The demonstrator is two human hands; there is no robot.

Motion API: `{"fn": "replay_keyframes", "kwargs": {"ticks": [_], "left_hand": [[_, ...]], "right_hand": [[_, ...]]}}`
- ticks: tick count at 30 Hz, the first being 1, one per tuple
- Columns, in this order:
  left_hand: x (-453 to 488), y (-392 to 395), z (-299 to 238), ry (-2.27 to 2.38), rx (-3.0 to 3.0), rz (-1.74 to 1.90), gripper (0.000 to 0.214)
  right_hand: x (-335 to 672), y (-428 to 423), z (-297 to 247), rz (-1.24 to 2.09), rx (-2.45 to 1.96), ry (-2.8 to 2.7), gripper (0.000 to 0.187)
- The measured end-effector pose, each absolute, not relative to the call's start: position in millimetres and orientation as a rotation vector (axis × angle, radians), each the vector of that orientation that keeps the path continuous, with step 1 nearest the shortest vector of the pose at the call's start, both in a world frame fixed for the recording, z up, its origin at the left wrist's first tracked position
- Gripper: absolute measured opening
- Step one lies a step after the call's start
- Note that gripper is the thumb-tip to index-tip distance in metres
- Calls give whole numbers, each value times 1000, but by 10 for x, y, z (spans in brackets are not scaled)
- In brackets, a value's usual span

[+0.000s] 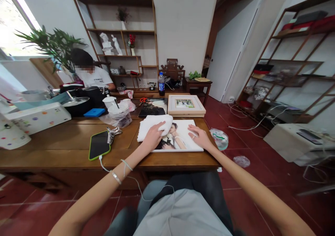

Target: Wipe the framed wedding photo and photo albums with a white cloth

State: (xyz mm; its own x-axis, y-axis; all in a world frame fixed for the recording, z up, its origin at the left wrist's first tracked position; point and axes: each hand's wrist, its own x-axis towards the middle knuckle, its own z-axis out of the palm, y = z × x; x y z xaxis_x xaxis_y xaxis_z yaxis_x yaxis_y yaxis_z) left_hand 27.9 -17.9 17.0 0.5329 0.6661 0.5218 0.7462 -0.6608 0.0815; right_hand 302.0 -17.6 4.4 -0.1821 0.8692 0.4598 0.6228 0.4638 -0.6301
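Observation:
My left hand [153,137] presses a folded white cloth [149,122] onto the left part of a white-edged photo panel [180,140]. Its fingers are bent over the cloth. The panel lies flat at the table's front edge and bears a portrait of a person; cloth and hand cover part of the picture. On the panel's right side rests my right hand [200,137], fingers spread and holding nothing. Just behind the panel lie a dark photo print [153,107] and a pale wooden picture frame [186,105], side by side.
A phone [99,145] on a charging cable lies to the left on the wooden table [73,133]. Behind it are a bagged drink cup [117,111], a blue box [94,112] and a bottle [161,84]. A person [91,72] sits at the far left. Plastic waste [220,139] is at right.

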Motion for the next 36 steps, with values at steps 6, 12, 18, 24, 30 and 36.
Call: {"fn": "replay_keyframes", "kwargs": {"ticks": [6,12,18,24,30,36], "left_hand": [[346,-236,144,-1350,-2532,-754,27],[343,-254,176,-1367,-2546,-727,26],[329,-196,235,-1430,-2530,-808,28],[294,-44,320,-1454,-2363,-1092,30],[327,94,336,-1252,-2614,-776,24],[364,106,288,-1239,-2693,-583,23]], "right_hand": [[3050,-178,78,416,-1284,-1892,30],[3069,-163,75,448,-1242,-1916,32],[3072,-161,47,377,-1210,-1969,35],[3110,-143,24,358,-1179,-2091,43],[3135,-115,-3,377,-1150,-2156,50],[3117,-122,-8,390,-1193,-2140,51]]}}
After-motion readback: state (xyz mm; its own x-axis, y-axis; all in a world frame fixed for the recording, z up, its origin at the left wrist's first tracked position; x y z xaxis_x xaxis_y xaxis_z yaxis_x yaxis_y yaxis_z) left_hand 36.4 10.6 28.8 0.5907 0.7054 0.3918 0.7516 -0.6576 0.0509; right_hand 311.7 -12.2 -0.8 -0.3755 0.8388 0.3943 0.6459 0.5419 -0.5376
